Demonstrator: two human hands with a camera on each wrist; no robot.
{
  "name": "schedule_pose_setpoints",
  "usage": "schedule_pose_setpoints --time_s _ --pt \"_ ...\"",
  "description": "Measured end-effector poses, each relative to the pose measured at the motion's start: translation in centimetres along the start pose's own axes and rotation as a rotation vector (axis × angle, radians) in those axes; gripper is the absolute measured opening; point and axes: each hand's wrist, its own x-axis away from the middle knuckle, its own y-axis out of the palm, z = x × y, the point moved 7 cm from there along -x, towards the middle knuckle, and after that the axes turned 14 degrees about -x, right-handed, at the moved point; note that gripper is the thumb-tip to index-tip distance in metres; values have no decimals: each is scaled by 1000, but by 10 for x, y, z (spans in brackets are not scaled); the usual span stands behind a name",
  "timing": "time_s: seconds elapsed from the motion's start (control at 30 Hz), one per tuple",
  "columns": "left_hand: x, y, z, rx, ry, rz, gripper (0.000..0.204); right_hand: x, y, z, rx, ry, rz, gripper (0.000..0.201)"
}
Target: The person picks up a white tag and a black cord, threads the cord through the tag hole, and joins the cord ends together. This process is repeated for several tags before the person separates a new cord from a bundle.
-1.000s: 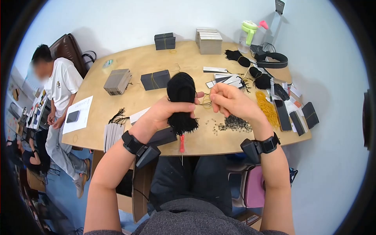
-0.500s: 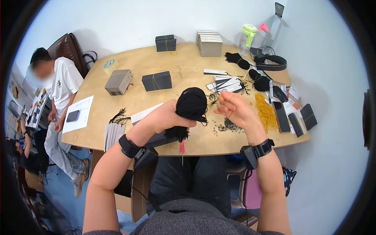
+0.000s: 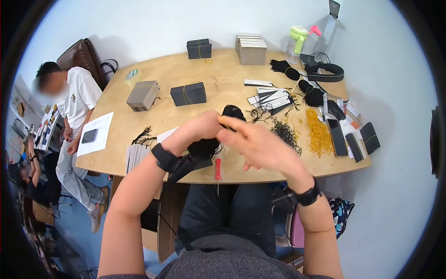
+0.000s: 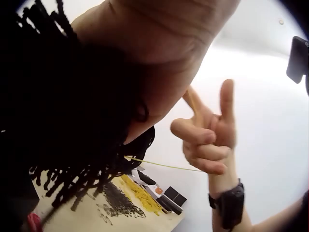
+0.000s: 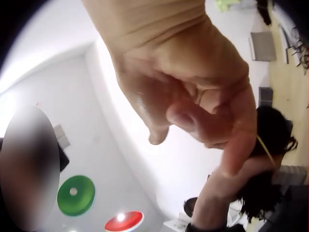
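A thick bundle of black cords (image 3: 204, 148) is in my left hand (image 3: 200, 126), its fringed ends hanging below the palm and its rounded end showing past the fingers. Stretched from the bundle is a thin yellow rubber band (image 4: 164, 166), which my right hand (image 3: 260, 145) holds on its partly curled fingers. In the right wrist view the same band (image 5: 265, 150) runs between the right fingertips and the bundle. Both hands are close together above the front of the table, the right one overlapping the left in the head view.
A red-handled screwdriver (image 3: 218, 168) lies at the front edge. To the right are small black safety pins (image 3: 285, 135), yellow rubber bands (image 3: 319, 135) and a phone (image 3: 337, 138). Banded dark card stacks (image 3: 188, 94) and tagged strips (image 3: 274, 98) stand further back. A person (image 3: 83, 97) sits at left.
The right hand drew away from the bundle, then swung left over the left hand with the rubber band. The left hand turned and tilted the bundle, which is now mostly covered.
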Motion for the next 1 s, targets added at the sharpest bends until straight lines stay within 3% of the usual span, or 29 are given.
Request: schedule_pose_setpoints --time_s 0.03,0.1,0.17,0.23,0.27,0.3,0.37,0.4,0.43,0.5,0.53,0.57,0.63,0.67,0.87,1.0 --pt "3 -7 6 -31 -39 -62 32 -1 5 1 75 -99 45 56" --pt "1 2 3 544 26 -97 25 2 2 11 98 -200 117 53" --pt "6 5 2 620 32 -111 24 4 -8 17 119 -304 184 49" --pt "18 0 6 702 36 -123 25 18 -34 16 177 -496 405 37" --pt "24 0 9 762 47 -163 27 16 -42 20 78 -441 324 56" --pt "29 0 13 821 59 -207 29 15 -44 19 78 -435 326 56" --pt "35 3 17 816 72 -243 30 23 -48 -1 331 -635 416 91" --pt "39 5 20 811 82 -269 31 11 -48 3 316 -583 270 118" --pt "43 7 24 808 82 -271 31 3 -53 6 315 -582 274 118" --pt "53 12 35 807 90 -290 31 -14 -45 13 126 -544 19 123" --pt "61 10 40 749 82 -306 31 -19 -45 20 -24 -403 -24 110" --pt "65 14 40 749 79 -303 31 -21 -48 17 -25 -405 -27 110" --pt "72 19 40 769 111 -300 31 -28 -39 27 -388 -116 -280 85" --pt "75 21 37 785 97 -317 35 -27 -40 23 -443 -167 -234 61" --pt "84 24 33 1109 199 -237 44 -14 -41 18 -332 -273 -33 47" --pt "88 28 40 1215 305 -261 43 -6 -45 10 -274 -199 -49 49"
